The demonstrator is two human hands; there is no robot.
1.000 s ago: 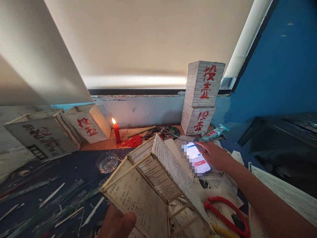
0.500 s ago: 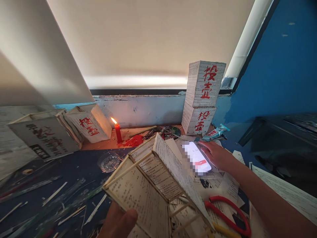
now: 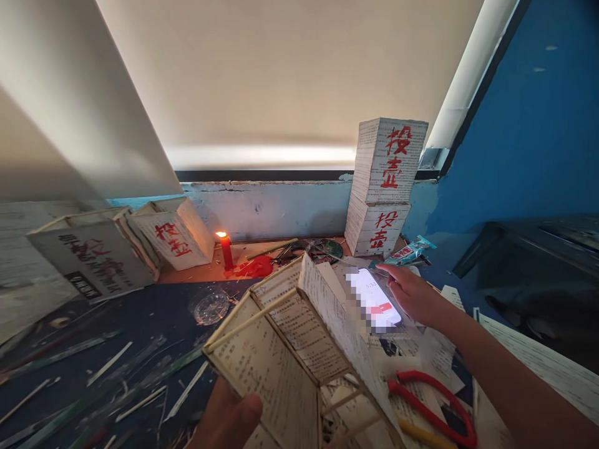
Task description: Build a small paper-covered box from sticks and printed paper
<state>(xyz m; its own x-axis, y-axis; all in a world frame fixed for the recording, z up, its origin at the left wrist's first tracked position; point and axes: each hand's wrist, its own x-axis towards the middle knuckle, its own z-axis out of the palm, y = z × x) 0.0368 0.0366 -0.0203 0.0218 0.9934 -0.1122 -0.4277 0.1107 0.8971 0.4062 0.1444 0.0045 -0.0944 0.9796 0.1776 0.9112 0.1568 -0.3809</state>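
My left hand (image 3: pixel 229 415) grips a box of printed paper on a thin stick frame (image 3: pixel 276 368); the thumb lies on its inner wall, and the fingers are hidden beneath. The box is tilted with its open side toward me, and bare sticks cross a gap in its lower part. My right hand (image 3: pixel 412 293) reaches to a lit phone (image 3: pixel 372 296) lying face up on papers. Its index finger stretches along the phone's upper right edge; I cannot tell whether it touches. Beside the box are red-handled scissors or pliers (image 3: pixel 437 399), partly hidden.
A burning red candle (image 3: pixel 225 251) stands behind the box, beside melted red wax (image 3: pixel 255 266). Two stacked paper boxes (image 3: pixel 388 181) rise by the wall, near a blue wrapper (image 3: pixel 409 251). More boxes (image 3: pixel 173 234) stand left. A glass dish (image 3: pixel 210 305) and scattered sticks (image 3: pixel 110 363) lie left.
The view has shifted slightly. The candle flame, which leaned left, is now lower. My left hand still holds the box, and my right hand stays at the phone.
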